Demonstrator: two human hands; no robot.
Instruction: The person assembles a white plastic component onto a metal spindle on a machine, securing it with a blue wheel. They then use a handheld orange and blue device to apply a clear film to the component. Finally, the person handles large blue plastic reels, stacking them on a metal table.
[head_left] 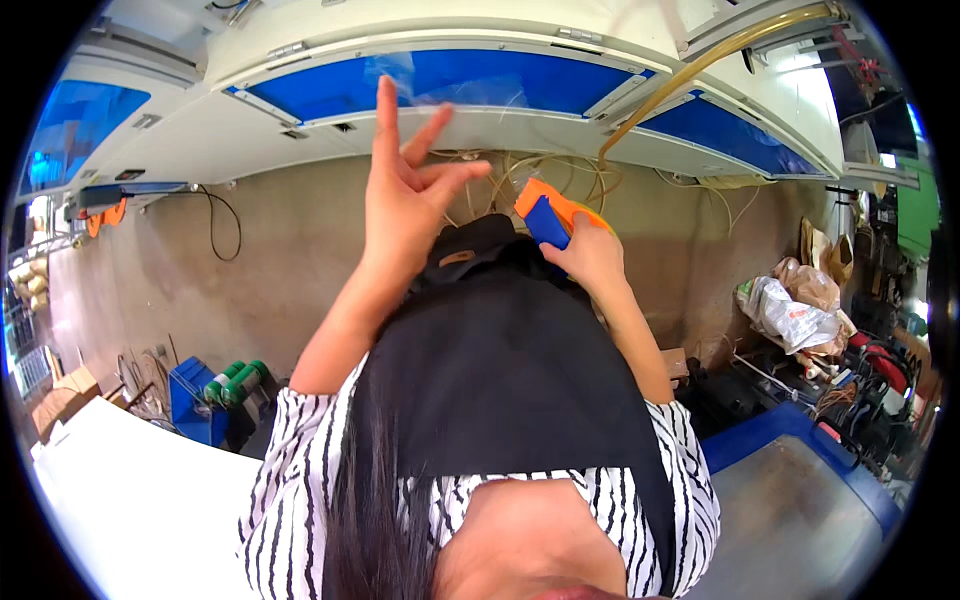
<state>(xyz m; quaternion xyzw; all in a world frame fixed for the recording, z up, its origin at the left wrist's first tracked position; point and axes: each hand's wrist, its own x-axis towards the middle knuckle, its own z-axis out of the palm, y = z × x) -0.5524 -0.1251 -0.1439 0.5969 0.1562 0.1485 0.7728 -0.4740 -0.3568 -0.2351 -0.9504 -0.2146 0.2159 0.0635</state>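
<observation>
My left hand [405, 190] is raised in front of the white machine, its fingers spread with nothing visible between them. Its fingertips overlap the machine's blue panel [450, 80] in the picture; whether they touch it I cannot tell. Lower and to the right, my right hand [595, 250] is wrapped around an orange and blue hand-held tool that looks like a tape dispenser [545, 215]. A bit of clear film shows by the tool's far end. Clear, shiny patches [390, 70] lie on the blue panel above my left fingers.
Loose pale hoses [565, 170] coil on the floor beneath the machine. A yellowish tube [690, 75] runs down its front at right. Plastic bags [790, 315] and clutter lie at far right. A blue-rimmed tray [830, 440], white surface [150, 500] and green cylinders [240, 382] are nearby.
</observation>
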